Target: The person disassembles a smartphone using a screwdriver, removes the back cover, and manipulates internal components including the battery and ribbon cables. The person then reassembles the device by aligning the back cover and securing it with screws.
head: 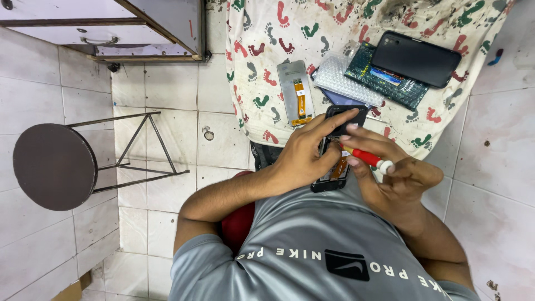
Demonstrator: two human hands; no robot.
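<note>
My left hand grips an opened black phone from the side, the index finger stretched over its top end. Orange flex cable shows inside the phone near its lower end. My right hand holds a small red-handled screwdriver with a white cap, its tip pointing into the phone body. Both hands meet over the phone, just in front of the cloth-covered table's edge.
A white cloth with coloured footprint marks covers the table. On it lie a grey phone screen part with an orange cable, bubble wrap, a dark green packet and a black phone. A round stool stands left on the tiled floor.
</note>
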